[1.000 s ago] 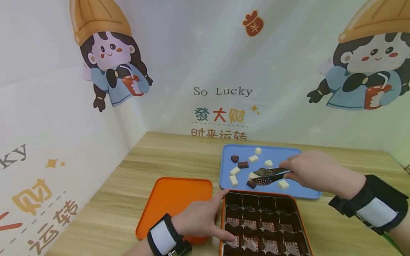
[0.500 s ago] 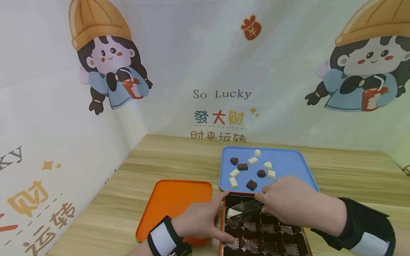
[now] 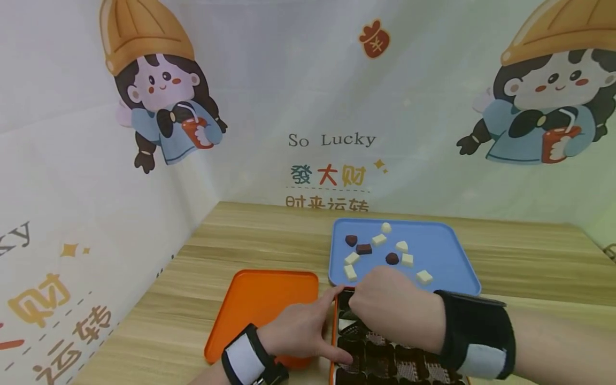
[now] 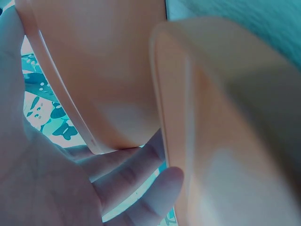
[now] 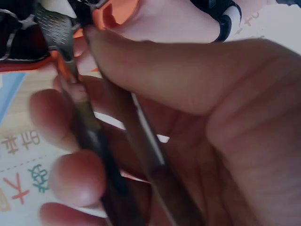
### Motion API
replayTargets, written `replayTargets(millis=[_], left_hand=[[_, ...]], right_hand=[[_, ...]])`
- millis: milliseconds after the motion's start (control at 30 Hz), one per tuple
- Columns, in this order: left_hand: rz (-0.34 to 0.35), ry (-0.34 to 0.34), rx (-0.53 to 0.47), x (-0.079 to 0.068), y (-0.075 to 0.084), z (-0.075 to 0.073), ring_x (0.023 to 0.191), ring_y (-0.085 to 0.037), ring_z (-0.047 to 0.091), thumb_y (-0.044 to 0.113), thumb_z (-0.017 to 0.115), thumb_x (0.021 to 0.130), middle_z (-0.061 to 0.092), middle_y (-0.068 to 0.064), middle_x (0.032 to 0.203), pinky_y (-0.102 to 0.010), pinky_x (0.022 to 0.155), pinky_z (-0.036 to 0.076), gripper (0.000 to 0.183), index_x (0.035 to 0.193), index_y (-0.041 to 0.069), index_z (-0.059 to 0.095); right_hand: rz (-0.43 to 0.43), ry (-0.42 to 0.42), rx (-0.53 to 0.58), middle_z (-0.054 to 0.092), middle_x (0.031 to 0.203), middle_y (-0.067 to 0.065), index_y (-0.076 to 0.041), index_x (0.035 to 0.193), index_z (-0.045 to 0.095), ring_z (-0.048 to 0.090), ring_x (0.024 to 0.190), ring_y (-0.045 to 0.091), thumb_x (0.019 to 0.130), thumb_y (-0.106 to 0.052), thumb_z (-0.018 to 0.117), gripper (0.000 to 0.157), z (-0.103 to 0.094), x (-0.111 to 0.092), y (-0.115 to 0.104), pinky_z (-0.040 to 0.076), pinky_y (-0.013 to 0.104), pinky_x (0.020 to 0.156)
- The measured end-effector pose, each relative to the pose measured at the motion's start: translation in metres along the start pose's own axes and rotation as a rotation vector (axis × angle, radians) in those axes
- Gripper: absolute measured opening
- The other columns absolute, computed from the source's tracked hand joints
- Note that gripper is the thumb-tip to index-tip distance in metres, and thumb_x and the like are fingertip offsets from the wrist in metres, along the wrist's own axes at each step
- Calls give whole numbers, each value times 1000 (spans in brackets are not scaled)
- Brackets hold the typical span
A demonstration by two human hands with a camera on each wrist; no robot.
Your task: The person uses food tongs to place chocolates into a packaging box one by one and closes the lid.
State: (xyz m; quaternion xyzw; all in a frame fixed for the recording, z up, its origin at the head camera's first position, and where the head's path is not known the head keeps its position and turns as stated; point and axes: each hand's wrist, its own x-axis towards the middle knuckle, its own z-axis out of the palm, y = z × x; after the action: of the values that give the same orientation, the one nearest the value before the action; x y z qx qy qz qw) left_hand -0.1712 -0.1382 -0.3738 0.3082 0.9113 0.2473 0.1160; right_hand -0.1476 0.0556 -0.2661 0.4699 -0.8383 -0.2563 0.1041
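Farthest left on the wooden surface, an orange tray lies partly under the left hand. That hand spans the left side of a dark, divided box with an orange rim, thumb laid over the edge and forefinger reaching the far corner; thumb and fingers are well apart, bracing rather than clenching. If this brace slackened, the box would probably slide or twist under a push from the tongs. The thumb also lies near the working compartment, so a sideways slip could knock it.

Just right of the thumb, a white block sits at the tong tips in the leftmost column, towards the far end; whether it touches the compartment floor cannot be told. Opening the tips while the block is tilted could leave it propped on a divider, and squeezing too hard on smooth sides might shoot it out.

The right hand is clamped on the tongs, fingers curled about one arm and thumb along the other, the wrist turned inward and the forearm crossing low over the box. Beyond it, white and dark pieces lie scattered on a blue tray, apart from the knuckles
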Motion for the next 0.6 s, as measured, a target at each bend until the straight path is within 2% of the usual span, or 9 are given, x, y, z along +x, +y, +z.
replayTargets(millis=[167,233,400,500,600], left_hand=[[11,-17,-51,0,0,0,44,-12,40,59,66,70,42,7,53,-29,40,28,103,145,34,-1],[25,-23,-67,0,0,1,47,-10,43,58,66,71,45,7,56,-28,43,31,104,144,37,-4],[43,-32,-86,-1,-1,2,53,-8,48,57,67,71,49,9,61,-26,47,36,104,143,38,-6],[33,-23,-70,-1,-2,1,50,-8,46,58,66,70,46,8,58,-27,45,35,104,144,35,-3],[22,-11,-36,0,-2,0,42,-10,39,60,65,70,40,7,52,-27,40,28,103,146,30,1]], right_hand=[[-25,-12,-102,21,48,-6,-26,54,49,26,42,8,86,-31,60,34,-1,16,-6,15,25,43],[-21,-71,-102,20,48,-5,-25,56,52,23,41,9,86,-33,61,32,-2,22,-8,14,25,42],[16,-178,54,27,49,-5,-23,62,57,30,43,9,80,-32,67,23,-5,29,-9,23,24,41],[32,-192,142,33,51,-5,-22,65,55,36,46,9,78,-28,69,20,-10,26,-3,28,24,44],[43,-182,215,36,52,-5,-21,65,53,37,47,9,78,-26,69,21,-16,18,8,30,24,47]])
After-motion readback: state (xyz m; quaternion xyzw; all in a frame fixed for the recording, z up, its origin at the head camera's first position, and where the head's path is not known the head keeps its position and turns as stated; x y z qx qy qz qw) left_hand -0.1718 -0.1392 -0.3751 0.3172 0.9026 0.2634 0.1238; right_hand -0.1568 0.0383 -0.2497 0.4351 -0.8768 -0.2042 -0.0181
